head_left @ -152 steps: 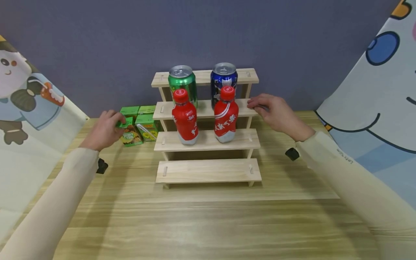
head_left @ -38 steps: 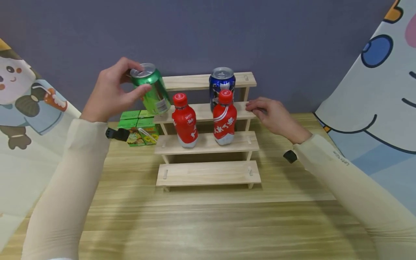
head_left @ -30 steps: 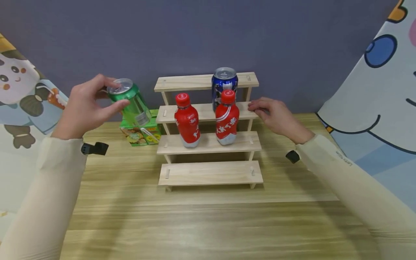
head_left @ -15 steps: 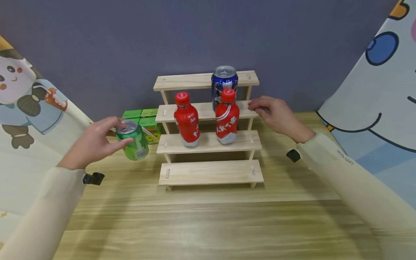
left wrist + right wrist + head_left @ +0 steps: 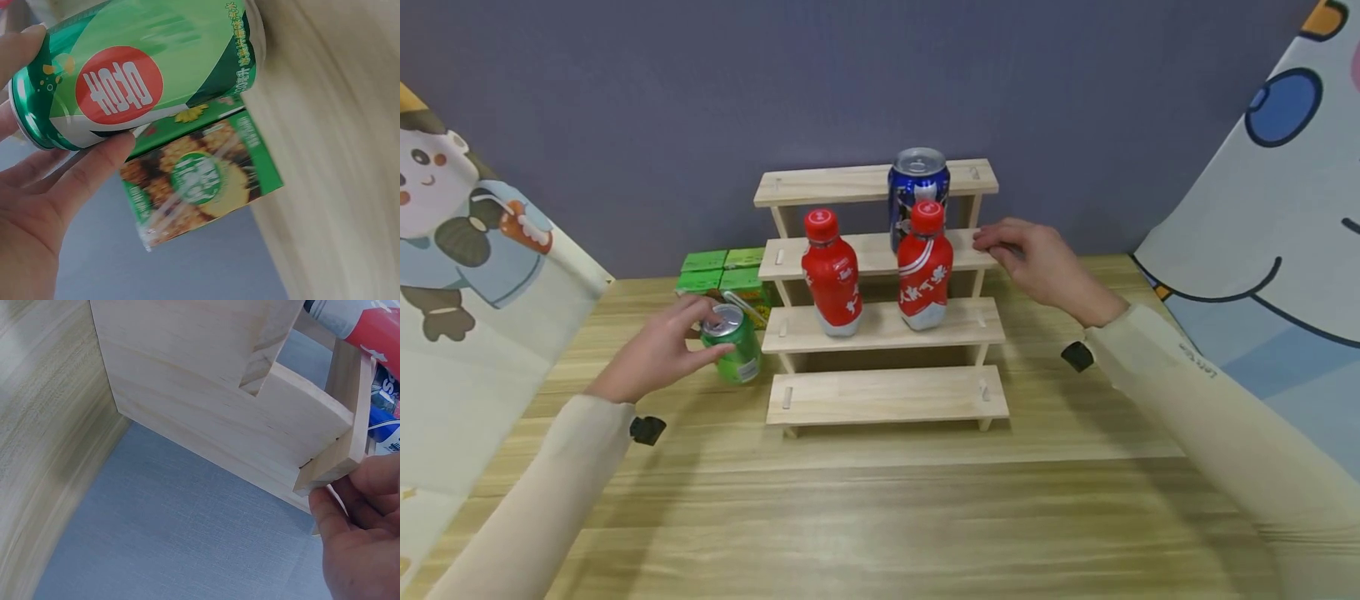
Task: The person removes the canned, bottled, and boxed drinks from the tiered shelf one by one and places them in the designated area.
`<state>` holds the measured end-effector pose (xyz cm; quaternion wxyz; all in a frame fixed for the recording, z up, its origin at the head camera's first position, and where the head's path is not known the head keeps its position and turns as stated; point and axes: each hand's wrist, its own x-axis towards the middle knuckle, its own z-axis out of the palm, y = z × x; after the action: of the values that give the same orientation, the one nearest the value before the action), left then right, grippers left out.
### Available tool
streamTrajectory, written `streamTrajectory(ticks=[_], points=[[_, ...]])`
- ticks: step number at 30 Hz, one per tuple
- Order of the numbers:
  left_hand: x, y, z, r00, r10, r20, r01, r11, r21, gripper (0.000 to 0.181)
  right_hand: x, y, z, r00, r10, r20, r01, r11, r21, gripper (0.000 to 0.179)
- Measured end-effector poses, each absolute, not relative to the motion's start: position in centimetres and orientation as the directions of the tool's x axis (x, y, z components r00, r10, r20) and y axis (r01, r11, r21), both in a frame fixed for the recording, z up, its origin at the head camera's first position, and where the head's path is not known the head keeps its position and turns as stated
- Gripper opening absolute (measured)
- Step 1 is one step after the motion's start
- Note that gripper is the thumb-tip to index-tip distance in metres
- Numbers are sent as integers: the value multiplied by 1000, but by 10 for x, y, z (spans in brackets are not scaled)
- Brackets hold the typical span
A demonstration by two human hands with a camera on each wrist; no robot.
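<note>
My left hand grips a green soda can near its top, thumb on the near side. The can stands nearly upright low over the table, left of the stepped wooden shelf; its label shows in the left wrist view. My right hand pinches the right end of the shelf's second board from the top; the right wrist view shows the fingertips at that board end. A blue can stands at the back right of the shelf, and two red bottles stand on a lower step.
Several green juice boxes are grouped behind the green can, against the shelf's left side; one box with pineapple pictures shows up close. A grey wall rises behind, and printed panels flank the wooden table.
The green can, earlier at the shelf's back left, was lifted away by my left hand, carried left and lowered toward the table, then shifted slightly right. My right hand stays at the board end.
</note>
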<state>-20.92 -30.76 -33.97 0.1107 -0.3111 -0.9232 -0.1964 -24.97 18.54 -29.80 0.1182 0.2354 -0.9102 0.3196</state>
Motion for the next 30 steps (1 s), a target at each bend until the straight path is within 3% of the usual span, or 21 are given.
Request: streamTrajectory(ticks=[7, 15, 30], points=[[-212, -308, -348, -785, 518, 339, 613, 729, 306, 29, -250, 185, -295, -856, -366, 364, -513, 685, -518, 21], [-218, -303, -349, -766, 520, 377, 622, 749, 231, 31, -250, 187, -297, -859, -360, 364, -508, 688, -519, 21], [-233, -296, -348, -808, 467, 359, 565, 786, 251, 32, -249, 186, -296, -862, -357, 359, -503, 680, -533, 21]])
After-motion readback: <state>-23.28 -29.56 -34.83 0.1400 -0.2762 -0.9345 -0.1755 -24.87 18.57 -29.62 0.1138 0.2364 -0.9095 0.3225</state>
